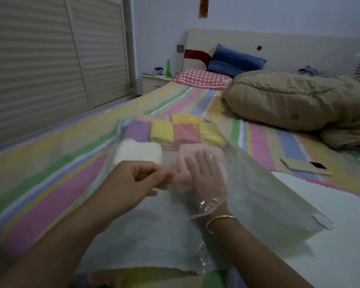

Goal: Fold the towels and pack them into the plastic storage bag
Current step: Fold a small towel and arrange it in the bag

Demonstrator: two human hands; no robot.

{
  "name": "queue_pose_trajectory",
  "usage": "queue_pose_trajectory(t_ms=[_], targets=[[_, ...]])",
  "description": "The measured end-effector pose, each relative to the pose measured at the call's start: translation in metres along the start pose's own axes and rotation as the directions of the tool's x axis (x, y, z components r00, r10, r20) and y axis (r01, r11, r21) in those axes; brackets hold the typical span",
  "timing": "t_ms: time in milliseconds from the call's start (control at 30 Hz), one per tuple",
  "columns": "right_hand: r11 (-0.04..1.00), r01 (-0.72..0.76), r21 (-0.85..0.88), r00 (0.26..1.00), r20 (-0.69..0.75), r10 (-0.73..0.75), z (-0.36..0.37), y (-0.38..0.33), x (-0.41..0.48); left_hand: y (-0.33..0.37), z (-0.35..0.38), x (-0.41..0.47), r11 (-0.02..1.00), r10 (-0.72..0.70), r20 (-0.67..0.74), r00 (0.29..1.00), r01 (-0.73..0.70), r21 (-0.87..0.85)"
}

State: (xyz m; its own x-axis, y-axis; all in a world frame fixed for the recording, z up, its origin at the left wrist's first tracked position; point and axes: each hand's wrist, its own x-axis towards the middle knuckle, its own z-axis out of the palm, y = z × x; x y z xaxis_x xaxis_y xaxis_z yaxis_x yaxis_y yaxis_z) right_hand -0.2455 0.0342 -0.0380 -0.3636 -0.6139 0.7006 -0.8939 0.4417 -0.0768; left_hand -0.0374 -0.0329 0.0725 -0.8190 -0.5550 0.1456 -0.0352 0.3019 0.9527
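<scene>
A: Where does the plastic storage bag point(268, 196) lie, and which way does it run?

B: It lies flat on the striped bed point(50, 163). Its long axis runs from the person toward the headboard point(279, 44), with the open mouth at the near end and the closed end far. A white tab point(322, 222) sits on its near right corner.

A: What of the right hand point(206, 173)?

B: It is inside the bag, past the mouth, fingers straight and laid flat on a folded pink towel point(183, 169). The grip is wide and holds nothing; it only presses. A bracelet point(220, 220) circles the wrist just outside the bag's mouth.

A: And the left hand point(141, 179)?

B: It is just left of the right hand, fingers curled, thumb and fingertips pinched together at the bag's upper film. The grip is narrow. The blur hides how much film it holds.

A: What lies beyond the hands?

B: Inside the bag, a folded white towel point(137, 152) sits just ahead of the left hand. Farther ahead lie rows of folded towels: purple point(136, 130), yellow point(161, 130), coral point(185, 132).

A: Anything else?

B: To the right of the right hand, well apart, a phone point(308, 167) lies on the bed. Far ahead to the right is a tan quilt point(289, 98).
</scene>
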Motion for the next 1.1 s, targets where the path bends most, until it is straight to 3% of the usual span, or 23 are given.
queue_pose_trajectory(t_ms=[67, 133, 267, 467, 600, 733, 833, 933, 1100], targets=[[0.996, 0.071, -0.048, 0.996, -0.043, -0.073, 0.022, 0.001, 0.008, -0.019, -0.021, 0.002, 0.978, 0.027, 0.021, 0.999, -0.031, 0.204], [0.996, 0.052, -0.066, 0.997, -0.047, -0.055, 0.034, -0.002, 0.017, -0.035, -0.034, 0.002, 0.938, -0.007, 0.142, 0.990, -0.043, 0.344], [0.997, -0.019, -0.073, 0.999, 0.039, 0.022, 0.062, -0.007, 0.044, -0.062, -0.038, 0.003, 0.946, -0.106, 0.248, 0.963, 0.021, 0.323], [0.996, 0.037, -0.076, 0.920, 0.391, -0.004, 0.097, 0.003, 0.045, -0.087, -0.033, 0.008, 0.962, -0.166, 0.234, 0.958, 0.105, 0.252], [0.997, 0.064, -0.043, 0.933, 0.357, -0.045, 0.085, 0.003, 0.048, -0.090, -0.026, 0.006, 0.960, -0.220, 0.156, 0.963, 0.185, 0.212], [0.997, 0.073, -0.027, 0.929, 0.365, -0.058, 0.068, 0.001, 0.030, -0.082, -0.021, 0.000, 0.919, -0.228, 0.103, 0.968, 0.179, 0.351], [0.990, -0.044, 0.131, 0.919, 0.394, -0.011, 0.033, -0.003, -0.003, -0.076, -0.011, -0.003, 0.863, -0.178, 0.021, 0.984, 0.146, 0.484], [0.974, -0.044, 0.223, 0.911, 0.410, -0.053, -0.025, 0.005, -0.066, -0.066, 0.017, -0.007, 0.774, -0.056, -0.020, 0.998, 0.055, 0.631], [0.962, -0.087, 0.259, 0.916, 0.399, -0.025, -0.130, 0.050, -0.167, -0.033, 0.122, -0.018, 0.678, 0.199, 0.179, 0.964, -0.267, 0.685]])
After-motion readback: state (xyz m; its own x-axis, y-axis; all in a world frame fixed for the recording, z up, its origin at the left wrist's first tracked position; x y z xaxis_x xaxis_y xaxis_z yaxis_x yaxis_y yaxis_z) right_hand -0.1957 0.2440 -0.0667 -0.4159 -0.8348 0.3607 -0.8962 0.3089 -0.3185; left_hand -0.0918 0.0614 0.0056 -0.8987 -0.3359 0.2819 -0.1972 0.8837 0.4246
